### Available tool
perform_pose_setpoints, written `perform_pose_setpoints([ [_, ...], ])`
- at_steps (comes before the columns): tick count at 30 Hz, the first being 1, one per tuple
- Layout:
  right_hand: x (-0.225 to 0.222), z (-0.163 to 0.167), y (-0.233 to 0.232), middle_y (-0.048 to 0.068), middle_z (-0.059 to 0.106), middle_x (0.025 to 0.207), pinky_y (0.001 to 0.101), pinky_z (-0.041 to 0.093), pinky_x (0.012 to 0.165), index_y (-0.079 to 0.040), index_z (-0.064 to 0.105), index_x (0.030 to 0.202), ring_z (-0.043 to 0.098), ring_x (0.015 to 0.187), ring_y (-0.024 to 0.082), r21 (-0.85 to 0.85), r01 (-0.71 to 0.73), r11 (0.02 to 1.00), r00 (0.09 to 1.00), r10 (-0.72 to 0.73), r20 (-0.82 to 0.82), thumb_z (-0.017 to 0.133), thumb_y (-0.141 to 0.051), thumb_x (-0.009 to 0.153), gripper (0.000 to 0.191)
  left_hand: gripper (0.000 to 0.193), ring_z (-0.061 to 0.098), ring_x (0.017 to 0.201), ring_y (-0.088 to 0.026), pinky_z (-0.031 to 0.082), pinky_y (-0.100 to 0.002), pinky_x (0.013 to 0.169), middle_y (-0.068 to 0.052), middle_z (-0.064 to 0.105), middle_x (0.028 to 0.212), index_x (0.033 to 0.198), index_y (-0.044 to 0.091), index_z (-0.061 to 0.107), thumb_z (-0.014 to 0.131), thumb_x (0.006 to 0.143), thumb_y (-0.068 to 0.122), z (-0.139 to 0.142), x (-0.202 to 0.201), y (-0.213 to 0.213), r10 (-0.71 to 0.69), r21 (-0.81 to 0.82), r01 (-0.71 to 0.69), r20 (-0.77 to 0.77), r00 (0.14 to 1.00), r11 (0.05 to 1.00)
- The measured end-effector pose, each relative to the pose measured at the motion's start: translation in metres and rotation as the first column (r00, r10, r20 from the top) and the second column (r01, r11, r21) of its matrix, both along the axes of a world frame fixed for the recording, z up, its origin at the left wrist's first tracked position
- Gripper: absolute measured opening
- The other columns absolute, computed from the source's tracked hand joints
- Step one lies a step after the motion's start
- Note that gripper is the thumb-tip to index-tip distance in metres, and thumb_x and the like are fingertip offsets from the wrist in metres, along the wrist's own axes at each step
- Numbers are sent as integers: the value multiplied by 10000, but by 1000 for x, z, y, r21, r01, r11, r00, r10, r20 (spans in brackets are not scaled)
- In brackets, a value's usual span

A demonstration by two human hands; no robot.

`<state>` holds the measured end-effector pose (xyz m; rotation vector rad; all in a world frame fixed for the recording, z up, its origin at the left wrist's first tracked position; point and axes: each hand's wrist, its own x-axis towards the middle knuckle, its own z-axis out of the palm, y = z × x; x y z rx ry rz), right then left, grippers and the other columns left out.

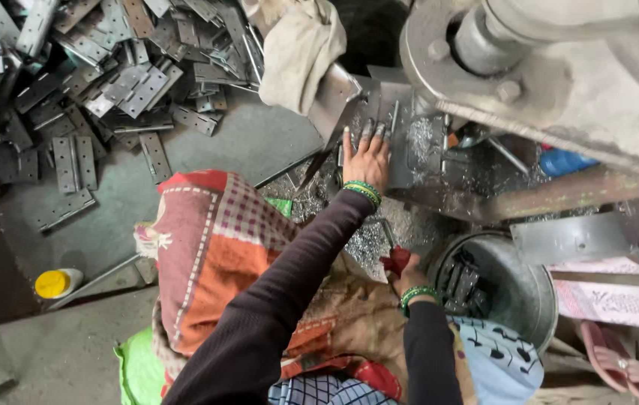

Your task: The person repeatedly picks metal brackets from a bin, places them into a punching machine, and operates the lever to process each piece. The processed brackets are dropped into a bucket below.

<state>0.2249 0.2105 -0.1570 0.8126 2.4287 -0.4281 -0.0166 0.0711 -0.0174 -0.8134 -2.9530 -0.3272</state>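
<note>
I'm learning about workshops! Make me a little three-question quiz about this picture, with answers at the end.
1. True or false: the left hand lies flat, fingers spread, on the grey metal plate under the big machine.
2. Which is the round metal bucket nearest to? A) the yellow-capped bottle B) the right hand C) the pile of hinges
3. Fill in: both wrists wear ______ bangles.

Key: 1 true. 2 B; the bucket holds dark metal pieces. 3 green.
</note>
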Motion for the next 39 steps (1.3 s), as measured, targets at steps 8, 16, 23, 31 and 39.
perform_pose_setpoints([
  [8,-16,116,-6,295,711,1088,535,544,920,-75,350,1343,708,1030,475,107,-33,994,997,25,74,667,-591,902,749,503,241,1546,-253,-28,-659,1230,-74,330,1649,1531,144,447,352,1057,281,-6,-10,3,-5,23,3,59,998,1000],
  [16,-8,28,-11,265,731,1045,536,584,819,-116,135,1467,740,892,425,-92,139,986,987,-131,94,594,-485,937,791,551,251,1518,-253,-7,-650,1221,-74,324,1628,1549,143,406,383,1001,194,-15,-34,26,12,28,-13,29,1000,1000],
  [23,7,16,1,307,725,1007,533,557,851,-63,245,1363,709,928,471,-1,7,1000,999,-7,-45,665,-506,915,757,441,366,1511,-255,35,-657,1297,-77,486,1537,1485,117,501,427,1055,182,6,13,-19,-73,80,70,37,997,994],
  [31,7,112,-35,284,735,1045,562,554,861,-155,328,1408,718,982,479,144,47,988,997,-38,-67,642,-520,904,697,550,244,1532,-265,30,-663,1230,-22,291,1644,1568,179,356,299,1046,341,4,-13,2,-52,-38,59,181,982,998],
  [39,20,93,-29,267,734,1083,542,533,919,-144,400,1352,701,1048,468,8,84,996,986,-82,-148,685,-558,889,684,587,245,1511,-314,97,-578,1246,-31,320,1650,1547,238,416,496,1002,440,-6,-15,-52,-377,122,367,70,923,922],
])
